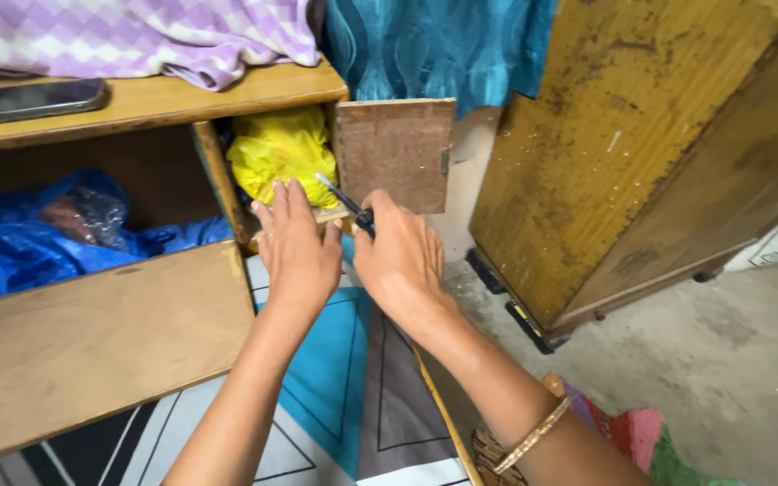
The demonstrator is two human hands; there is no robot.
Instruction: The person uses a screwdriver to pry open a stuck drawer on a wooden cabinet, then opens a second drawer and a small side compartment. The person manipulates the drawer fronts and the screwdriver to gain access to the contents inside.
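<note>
Near the centre of the frame, the right hand [400, 256] is curled shut around the dark handle of a small screwdriver [346, 202], whose thin shaft slants up and to the left toward the lower inner corner of a little wooden door [394, 153]. The tip appears to sit where the door meets the front edge of the cubby below it, though the exact contact point is too small to make out. Just beside it, the left hand [296, 247] lies flat and open, fingers [278, 200] together and stretched forward, resting on that same front edge and close to a crumpled yellow plastic bag [281, 153] stuffed inside the cubby.

The screwdriver looks light, stiff and slim; it is probably best held around the thick handle as it is now, since the narrow shaft would likely slip and the point could skid off the worn wood. The door looks like a thin, stiff board on a small hinge at its right edge, so it seems likely to swing easily and may need steadying near its free edge.

Further out, in the left middle of the frame, a blue plastic sheet [38, 243] fills a larger open shelf. In the upper left a dark phone [29, 99] lies on the tabletop [227, 90] beside purple checked cloth [137, 36]. A teal cloth [434, 45] hangs at the top centre, and a large scuffed wooden cabinet [641, 153] stands on the concrete floor [731, 360] at the right.
</note>
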